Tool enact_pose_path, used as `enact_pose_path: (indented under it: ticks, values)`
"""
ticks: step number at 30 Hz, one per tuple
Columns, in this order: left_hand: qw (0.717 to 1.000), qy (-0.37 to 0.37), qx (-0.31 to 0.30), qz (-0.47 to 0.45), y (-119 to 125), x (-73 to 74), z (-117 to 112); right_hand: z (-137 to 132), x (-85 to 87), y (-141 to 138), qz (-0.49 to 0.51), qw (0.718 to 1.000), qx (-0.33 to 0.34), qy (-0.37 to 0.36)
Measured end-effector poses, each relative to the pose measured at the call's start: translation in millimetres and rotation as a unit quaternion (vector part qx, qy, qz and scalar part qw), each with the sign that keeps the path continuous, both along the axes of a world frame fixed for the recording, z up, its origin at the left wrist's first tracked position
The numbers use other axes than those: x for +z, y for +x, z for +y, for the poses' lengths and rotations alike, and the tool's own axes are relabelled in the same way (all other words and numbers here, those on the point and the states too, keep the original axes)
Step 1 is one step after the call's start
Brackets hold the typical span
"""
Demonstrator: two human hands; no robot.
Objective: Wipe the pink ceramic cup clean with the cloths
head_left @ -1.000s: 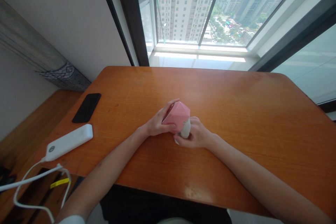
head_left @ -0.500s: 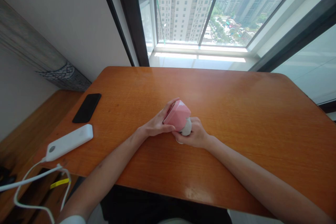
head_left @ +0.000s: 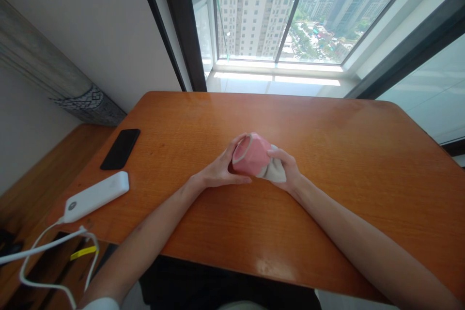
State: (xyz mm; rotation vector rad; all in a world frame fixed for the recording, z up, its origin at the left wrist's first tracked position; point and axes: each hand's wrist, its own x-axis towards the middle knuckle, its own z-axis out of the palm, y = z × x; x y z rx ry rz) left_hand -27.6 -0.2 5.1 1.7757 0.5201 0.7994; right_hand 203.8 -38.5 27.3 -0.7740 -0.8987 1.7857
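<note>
A pink faceted cup is held up over the table, tilted with its pale-rimmed opening toward the left. My left hand curves around the rim side, fingers behind the top edge and thumb stretched along below, with a gap at the palm. My right hand grips a whitish cloth against the other end of the cup, its thumb on top pressing cloth and cup. The right fingers are mostly hidden underneath. What lies inside the cup cannot be seen.
The brown wooden table spreads under both hands. At its left side lie a black phone and a white power bank with a white cable trailing off the edge. A window stands beyond the far edge.
The cup has turned and shifted slightly right and up, so its opening now shows on the left. My right thumb has come on top, and more of the cloth shows.
</note>
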Motion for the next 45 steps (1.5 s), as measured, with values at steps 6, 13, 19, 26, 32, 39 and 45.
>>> enact_pose_path:
  ticks: [6,13,19,26,32,39,45]
  values:
    - [1.000,-0.003,-0.005,-0.008,2.4,-4.5,-4.9,4.1,-2.1,0.4,0.039,0.998,-0.002,-0.051]
    - [1.000,0.006,0.011,0.011,1.4,-6.3,-6.8,3.6,-3.4,-2.6,0.091,0.991,0.024,-0.094]
    - [1.000,0.001,0.015,0.007,0.1,-6.5,-4.4,-5.5,-1.8,-8.0,0.025,0.997,0.045,-0.052]
    - [0.999,0.002,-0.003,-0.043,-0.1,-9.0,-3.4,-19.2,-2.2,-9.3,-0.168,0.972,-0.008,0.162]
    - [0.997,0.009,-0.015,-0.069,0.3,-7.0,-2.5,-24.4,3.2,-10.2,-0.305,0.836,-0.011,0.456]
    - [0.997,0.008,-0.021,-0.072,-1.5,-5.8,-0.2,-23.4,-8.4,-16.7,-0.428,0.618,-0.096,0.652]
    - [0.999,-0.001,-0.004,-0.052,-3.9,-1.2,-1.6,-26.7,-17.0,-25.8,-0.446,0.600,-0.161,0.644]
